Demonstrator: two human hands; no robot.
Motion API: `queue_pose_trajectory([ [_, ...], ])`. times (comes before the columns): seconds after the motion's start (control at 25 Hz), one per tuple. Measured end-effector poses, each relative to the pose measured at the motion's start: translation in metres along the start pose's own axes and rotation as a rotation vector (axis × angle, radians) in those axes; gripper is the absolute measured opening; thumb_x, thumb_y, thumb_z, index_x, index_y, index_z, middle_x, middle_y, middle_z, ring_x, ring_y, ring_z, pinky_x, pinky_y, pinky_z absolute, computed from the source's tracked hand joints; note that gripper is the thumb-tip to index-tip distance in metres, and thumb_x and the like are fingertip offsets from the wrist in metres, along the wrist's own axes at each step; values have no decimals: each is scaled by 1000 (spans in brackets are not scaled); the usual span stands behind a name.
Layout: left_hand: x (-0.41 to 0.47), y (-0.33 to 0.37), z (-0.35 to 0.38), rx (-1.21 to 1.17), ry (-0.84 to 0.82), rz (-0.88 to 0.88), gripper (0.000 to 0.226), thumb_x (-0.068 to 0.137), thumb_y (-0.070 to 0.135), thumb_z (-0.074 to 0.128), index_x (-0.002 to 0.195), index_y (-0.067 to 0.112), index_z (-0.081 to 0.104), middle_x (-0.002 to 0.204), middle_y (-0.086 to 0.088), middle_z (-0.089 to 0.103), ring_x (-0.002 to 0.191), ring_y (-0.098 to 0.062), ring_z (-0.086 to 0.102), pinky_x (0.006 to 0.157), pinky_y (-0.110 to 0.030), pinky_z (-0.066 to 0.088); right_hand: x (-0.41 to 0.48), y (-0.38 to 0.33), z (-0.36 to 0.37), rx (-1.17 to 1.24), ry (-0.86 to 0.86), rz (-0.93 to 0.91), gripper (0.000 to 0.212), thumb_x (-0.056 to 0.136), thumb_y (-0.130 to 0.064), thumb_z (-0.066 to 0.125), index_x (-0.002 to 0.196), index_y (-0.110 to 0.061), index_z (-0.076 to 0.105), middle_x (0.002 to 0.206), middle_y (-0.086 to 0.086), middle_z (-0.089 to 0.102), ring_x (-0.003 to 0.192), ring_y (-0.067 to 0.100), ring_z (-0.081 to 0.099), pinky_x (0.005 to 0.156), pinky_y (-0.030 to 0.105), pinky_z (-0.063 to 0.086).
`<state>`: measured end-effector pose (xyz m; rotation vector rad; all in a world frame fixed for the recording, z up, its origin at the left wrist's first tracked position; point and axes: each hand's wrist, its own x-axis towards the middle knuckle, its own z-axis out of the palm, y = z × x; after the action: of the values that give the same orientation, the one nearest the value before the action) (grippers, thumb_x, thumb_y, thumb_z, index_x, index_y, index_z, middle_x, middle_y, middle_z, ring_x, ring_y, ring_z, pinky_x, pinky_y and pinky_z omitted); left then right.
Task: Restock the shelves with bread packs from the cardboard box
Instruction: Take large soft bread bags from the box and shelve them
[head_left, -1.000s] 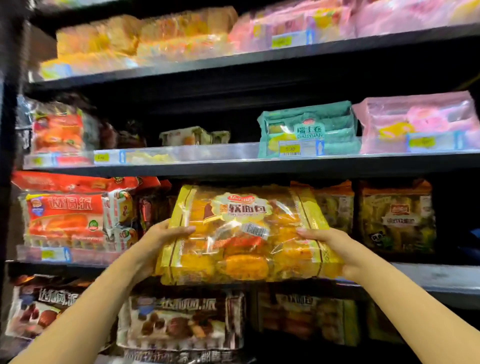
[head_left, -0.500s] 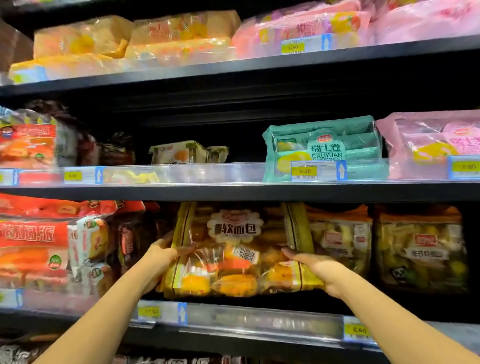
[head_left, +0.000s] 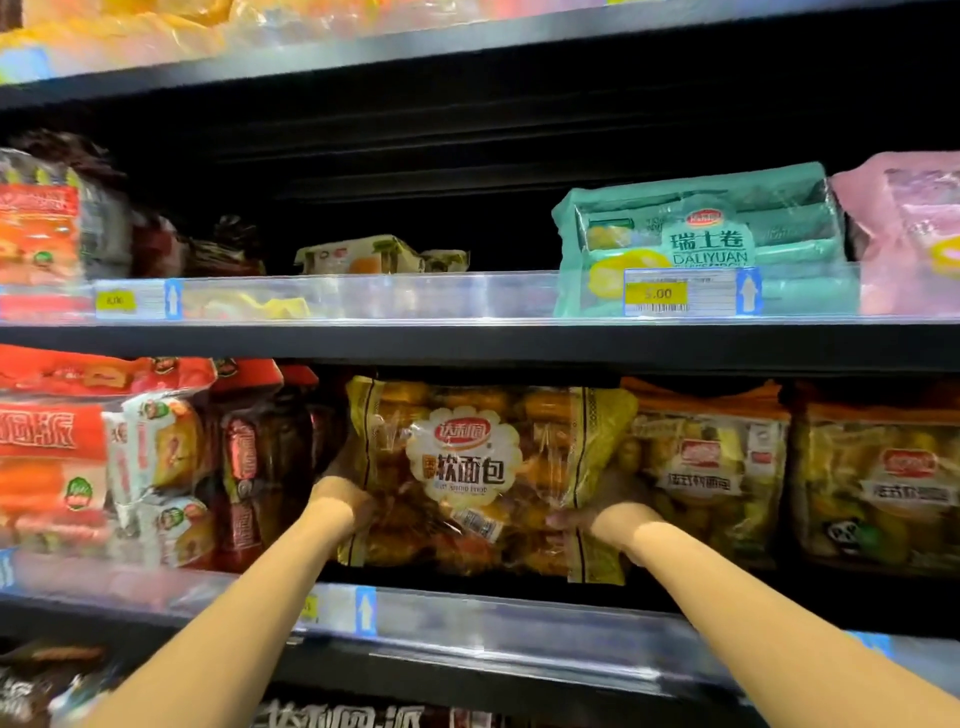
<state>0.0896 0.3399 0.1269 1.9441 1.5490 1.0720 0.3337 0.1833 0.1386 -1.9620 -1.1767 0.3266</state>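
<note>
A yellow bread pack (head_left: 483, 478) with a white scalloped label stands upright inside the lower shelf (head_left: 519, 618), between dark red packs and orange-topped packs. My left hand (head_left: 340, 501) grips its lower left edge, partly hidden in the shadow behind the pack. On the lower right side my right hand (head_left: 597, 512) holds the pack's edge. Both forearms reach in over the shelf's clear front rail. The cardboard box is out of view.
Orange-topped bread packs (head_left: 711, 467) stand right of the yellow pack, red packs (head_left: 57, 457) and dark red packs (head_left: 260, 457) to its left. The shelf above (head_left: 467, 338) carries a green roll pack (head_left: 701, 244), a pink pack (head_left: 909, 228) and small pale packs (head_left: 374, 254).
Both hands pushed the yellow pack from in front of the shelf deeper into the lower shelf and stood it upright. The camera moved closer and tilted up.
</note>
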Motion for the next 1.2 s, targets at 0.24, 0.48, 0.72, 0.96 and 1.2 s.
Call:
queue_pose_trajectory([
  [0.24, -65, 25, -24, 134, 58, 11, 46, 93, 14, 56, 133, -5, 45, 131, -25, 55, 119, -38, 54, 97, -38, 45, -24, -6, -2, -172, 11, 50, 86, 82, -48, 68, 145, -4, 30, 147, 16, 39, 133, 33, 42, 106, 39, 41],
  [0.48, -175, 1, -44, 358, 51, 357, 86, 86, 66, 47, 153, 21, 16, 161, -7, 18, 143, -34, 30, 112, -48, 34, -140, 12, -19, -444, 329, -328, 94, 78, -63, 62, 148, -14, 23, 142, 9, 43, 131, 31, 39, 103, 42, 40],
  [0.72, -309, -41, -34, 422, -200, 401, 95, 75, 83, 27, 153, 30, 18, 160, 0, 22, 147, -19, 22, 117, -38, 25, -267, 66, -2, -471, 21, -410, 92, 74, -72, 54, 148, -27, 22, 148, -5, 35, 138, 19, 28, 112, 37, 30],
  [0.96, -386, -93, -25, 358, -452, 234, 117, 53, 96, 24, 151, 32, 23, 157, 4, 32, 141, -15, 34, 111, -33, 32, -325, 146, 35, -506, -307, -248, 115, 49, -95, 38, 142, -28, 34, 141, -2, 47, 129, 21, 42, 106, 40, 39],
  [1.2, -419, -136, -18, 328, -554, -66, 132, 44, 96, 36, 153, 26, 17, 159, -2, 26, 143, -23, 31, 114, -38, 30, -346, 189, 37, -474, -330, 13, 124, 26, -104, 30, 126, -31, 41, 132, 5, 53, 123, 30, 47, 102, 47, 42],
])
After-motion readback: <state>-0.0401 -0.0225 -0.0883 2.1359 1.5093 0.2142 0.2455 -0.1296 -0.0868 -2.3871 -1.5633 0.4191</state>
